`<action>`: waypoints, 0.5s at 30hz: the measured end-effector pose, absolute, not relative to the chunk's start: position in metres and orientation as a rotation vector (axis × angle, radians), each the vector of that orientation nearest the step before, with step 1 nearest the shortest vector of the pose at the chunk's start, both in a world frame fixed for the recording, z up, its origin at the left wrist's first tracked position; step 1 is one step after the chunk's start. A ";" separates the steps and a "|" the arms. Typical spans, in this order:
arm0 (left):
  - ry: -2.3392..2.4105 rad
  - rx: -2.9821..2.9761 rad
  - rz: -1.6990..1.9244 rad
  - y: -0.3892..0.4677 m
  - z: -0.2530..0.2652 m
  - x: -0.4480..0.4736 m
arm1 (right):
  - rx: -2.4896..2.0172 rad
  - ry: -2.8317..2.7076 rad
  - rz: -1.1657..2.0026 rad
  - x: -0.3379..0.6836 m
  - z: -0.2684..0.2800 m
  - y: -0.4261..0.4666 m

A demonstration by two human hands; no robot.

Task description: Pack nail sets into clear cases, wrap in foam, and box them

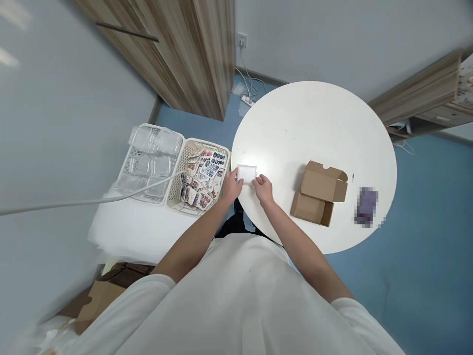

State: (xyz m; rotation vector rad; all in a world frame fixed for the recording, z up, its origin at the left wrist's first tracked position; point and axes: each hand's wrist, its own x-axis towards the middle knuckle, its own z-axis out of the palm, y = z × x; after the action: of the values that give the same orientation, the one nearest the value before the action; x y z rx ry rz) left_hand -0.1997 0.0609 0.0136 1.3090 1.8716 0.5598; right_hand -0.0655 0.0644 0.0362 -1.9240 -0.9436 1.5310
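Observation:
Between my two hands, over the near left edge of the round white table [321, 113], is a small flat rectangular white packet [246, 174] that looks like clear plastic. My left hand [231, 186] pinches its left side between thumb and fingers. On the opposite side, my right hand [263, 188] grips the lower right corner. What lies inside the packet, if anything, is too small to make out. Just left of my left hand stands a cream plastic basket [173, 199] holding several cards of colourful press-on nails [210, 170].
An open brown cardboard box [314, 207] sits on the table, right of my right hand. Beyond it lies a blurred purple item [366, 206]. A second basket holds clear plastic boxes [140, 165]. A white cable [148, 188] crosses both baskets. A power strip [247, 101] lies on the floor.

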 end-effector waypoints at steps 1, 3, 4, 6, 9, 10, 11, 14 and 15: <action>1.864 1.312 0.563 0.061 0.014 -0.200 | -1.947 -0.966 1.494 -0.066 0.035 0.068; 1.850 1.301 0.586 0.061 0.014 -0.200 | -1.990 -1.016 1.422 -0.066 0.033 0.074; 1.843 1.297 0.602 0.061 0.013 -0.201 | -2.007 -1.040 1.392 -0.066 0.031 0.076; 1.827 1.292 0.634 0.061 0.013 -0.201 | -2.025 -1.080 1.348 -0.066 0.026 0.080; 1.787 1.242 0.679 0.059 0.012 -0.202 | -1.974 -1.067 1.338 -0.064 0.018 0.081; 1.773 1.205 0.697 0.058 0.012 -0.201 | -1.936 -1.036 1.353 -0.064 0.016 0.080; 1.760 1.159 0.718 0.057 0.012 -0.201 | -1.894 -0.998 1.375 -0.062 0.014 0.078; 1.718 0.954 0.803 0.052 0.013 -0.199 | -1.782 -0.876 1.443 -0.058 0.011 0.071; 1.704 0.865 0.838 0.050 0.014 -0.198 | -1.749 -0.844 1.462 -0.057 0.012 0.069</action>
State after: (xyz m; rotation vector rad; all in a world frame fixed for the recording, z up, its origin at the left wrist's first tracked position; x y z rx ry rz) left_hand -0.1983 0.0500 0.0137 0.8654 1.7036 0.8375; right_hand -0.0570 0.0689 0.0117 -1.7489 -0.8439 1.4623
